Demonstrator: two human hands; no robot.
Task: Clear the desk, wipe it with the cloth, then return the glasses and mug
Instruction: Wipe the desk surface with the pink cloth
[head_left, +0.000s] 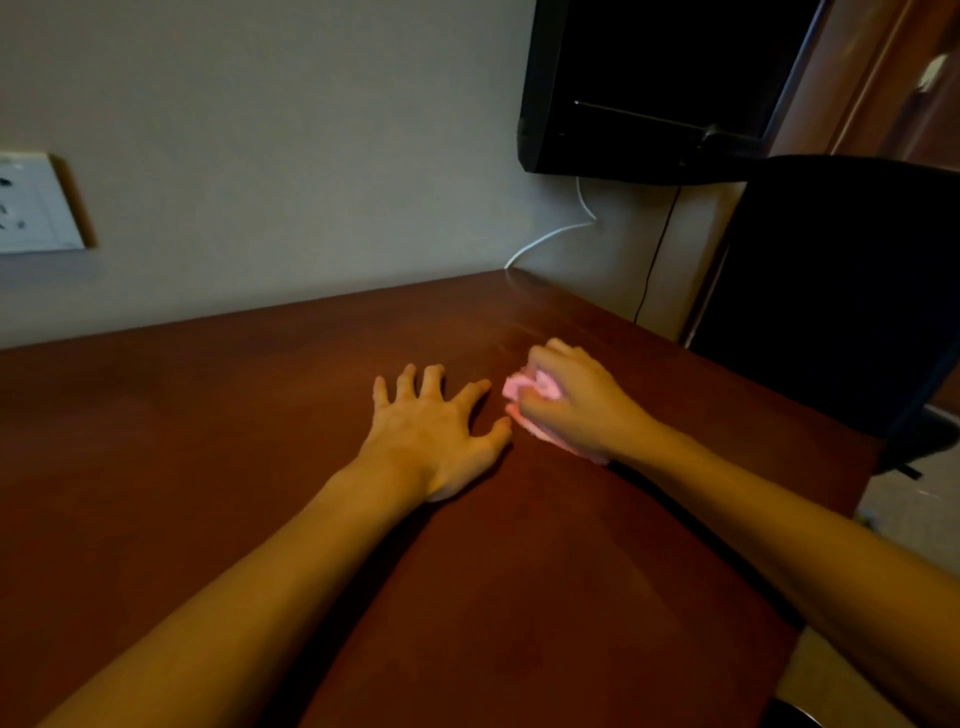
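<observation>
The desk runs bare from the wall to its right edge, where a dark chair stands close. The left hand lies flat, fingers spread wide. Just beside it, the right hand grips a bunched pink cloth, seemingly pressed to the desk.

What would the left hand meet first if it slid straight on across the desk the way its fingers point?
Probably nothing on the desk: the left hand lies flat, fingers spread toward the wall, and the wood ahead looks bare up to it. The pink cloth in the right hand lies off to the side.
</observation>
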